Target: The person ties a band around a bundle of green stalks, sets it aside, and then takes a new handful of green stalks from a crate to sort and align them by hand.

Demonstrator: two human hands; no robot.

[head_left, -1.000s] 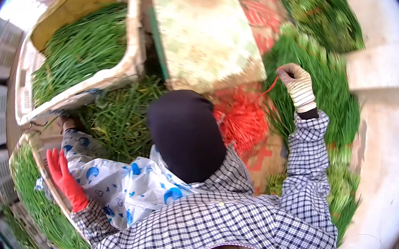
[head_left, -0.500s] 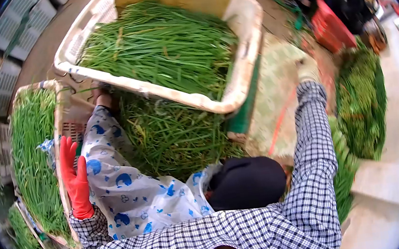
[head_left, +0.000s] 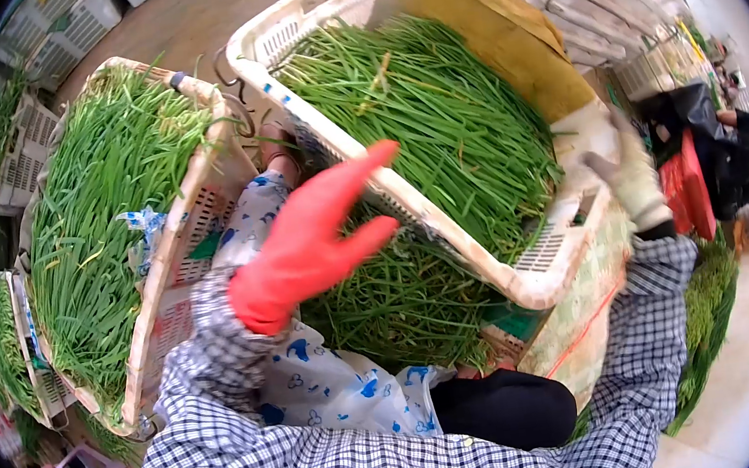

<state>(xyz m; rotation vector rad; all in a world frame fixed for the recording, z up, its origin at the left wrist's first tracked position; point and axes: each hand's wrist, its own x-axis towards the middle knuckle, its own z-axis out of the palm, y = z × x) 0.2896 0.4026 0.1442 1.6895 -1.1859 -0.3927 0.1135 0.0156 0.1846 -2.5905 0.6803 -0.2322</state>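
Observation:
A white plastic crate point(head_left: 530, 282) stands tilted in front of me, filled with long, flat green leaves like garlic chives point(head_left: 436, 123). My left hand point(head_left: 310, 242), in a red rubber glove, is raised by the crate's near left rim with its fingers stretched out. Whether its fingertips touch the rim, I cannot tell. At the crate's right end is my right hand point(head_left: 634, 174) in a pale glove, thumb and fingers apart, somewhat blurred. Loose leaves point(head_left: 401, 301) lie in a heap below the crate, beside my legs.
On the left stands another crate point(head_left: 145, 384) packed with similar leaves, and smaller filled crates lie beyond it. A pale patterned board point(head_left: 584, 339) sits under the crate's right end. Further right are a red container point(head_left: 689, 191), a black bag point(head_left: 687, 116) and more greens point(head_left: 709, 333).
My left hand has risen and moved right toward the crate's rim. My right hand has come from the board to the crate's right end. The view has shifted, and the crate appears turned.

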